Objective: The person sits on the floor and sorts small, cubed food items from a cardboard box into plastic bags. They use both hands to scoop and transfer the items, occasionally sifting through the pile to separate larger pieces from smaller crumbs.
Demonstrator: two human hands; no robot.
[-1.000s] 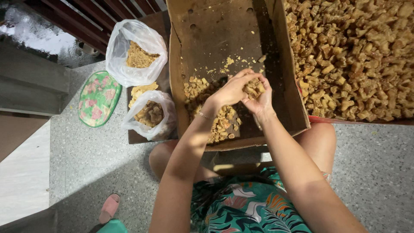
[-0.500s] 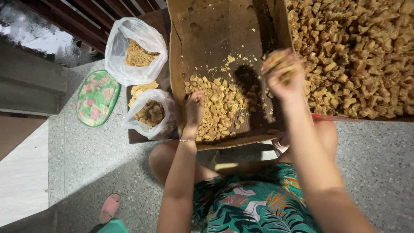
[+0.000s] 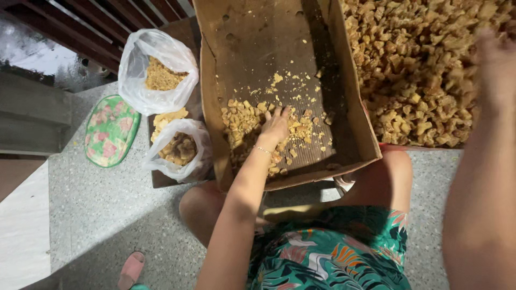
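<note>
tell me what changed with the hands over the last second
The hands, together over the brown chunks in the cardboard tray, parted. The right hand swung out right over the big heap; it is blurred, its grip unclear. The left hand dropped flat onto the chunks. The plastic bags and floral lid stayed put.

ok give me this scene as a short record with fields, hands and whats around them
left hand: flat, fingers spread, on the pile of tan chunks in the cardboard box
right hand: blurred, raised over the big heap of chunks; grip cannot be told
bags: two clear plastic bags left of the box, both holding crumbly tan bits
other: green floral pad on the speckled floor; pink slipper at bottom left
</note>
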